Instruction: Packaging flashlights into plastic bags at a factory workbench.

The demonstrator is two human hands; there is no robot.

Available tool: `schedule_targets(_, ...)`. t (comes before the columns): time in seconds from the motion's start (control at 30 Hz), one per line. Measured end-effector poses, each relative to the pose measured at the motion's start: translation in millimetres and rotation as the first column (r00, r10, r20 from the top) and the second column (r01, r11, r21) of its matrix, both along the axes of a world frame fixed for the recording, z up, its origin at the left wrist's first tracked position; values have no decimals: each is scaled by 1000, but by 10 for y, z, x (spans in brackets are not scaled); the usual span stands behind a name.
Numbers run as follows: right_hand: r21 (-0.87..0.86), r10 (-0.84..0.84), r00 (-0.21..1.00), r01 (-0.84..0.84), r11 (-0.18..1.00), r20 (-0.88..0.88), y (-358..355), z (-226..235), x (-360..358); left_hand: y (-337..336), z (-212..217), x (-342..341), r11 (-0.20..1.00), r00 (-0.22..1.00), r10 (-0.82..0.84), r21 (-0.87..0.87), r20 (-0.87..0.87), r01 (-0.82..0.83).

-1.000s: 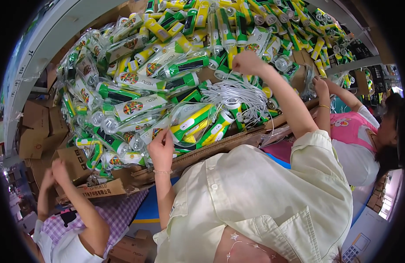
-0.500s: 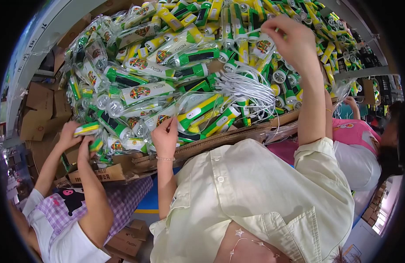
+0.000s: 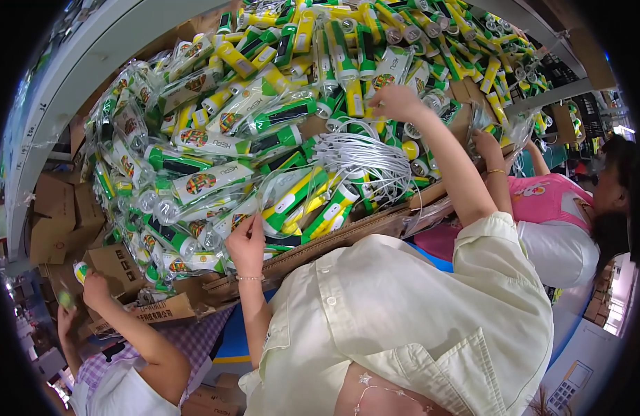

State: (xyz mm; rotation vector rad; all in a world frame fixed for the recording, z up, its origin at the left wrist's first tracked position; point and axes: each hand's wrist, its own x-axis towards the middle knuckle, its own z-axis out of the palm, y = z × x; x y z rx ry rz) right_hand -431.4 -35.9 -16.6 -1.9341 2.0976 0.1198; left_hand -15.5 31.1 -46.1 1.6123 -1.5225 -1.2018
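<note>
My left hand (image 3: 245, 246) is at the near edge of a big pile, its fingers pinched at the edge of a clear plastic bag (image 3: 268, 191). Inside that bag shows a green and yellow flashlight (image 3: 296, 197). Over the middle of the pile reaches my right hand (image 3: 402, 104), fingers bent and pointing left; what they hold, if anything, I cannot make out. Just beyond its fingers lies a bagged flashlight with a white card (image 3: 393, 67). A bundle of white cables (image 3: 365, 154) rests on the pile between my hands.
A large cardboard box (image 3: 320, 247) edges the flashlight pile (image 3: 285, 76). At left, a person's hand (image 3: 98, 290) holds a small green-white item (image 3: 81, 272). At right, another person's hand (image 3: 486, 143) reaches in. Opened cartons (image 3: 63, 215) and a grey metal frame (image 3: 70, 83) stand at left.
My right hand has come down and left from the far side of the pile; the white cable at its fingers no longer shows. My left hand still pinches the bag. The left person's hands moved outward.
</note>
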Motion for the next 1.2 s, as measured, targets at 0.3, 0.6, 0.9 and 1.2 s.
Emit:
schedule_targets(0.3, 120, 35, 957, 0, 993, -288, 123, -61, 96, 19, 8, -8, 1000, 999, 23, 0, 40, -23)
schedule_targets(0.6, -165, -44, 988, 20, 986, -148, 311, 5, -61, 9, -122, 44, 992, 994, -16, -126, 110, 30)
schedule_targets(0.9, -542, 537, 254, -57, 838, 804, 503, 1152, 1703, 79, -147, 53, 984, 993, 44, -175, 114, -23)
schedule_targets(1.2, -429, 779, 526, -650, 627, 342, 273, -186, 2025, 219, -186, 87, 979, 994, 84, -190, 66, -70)
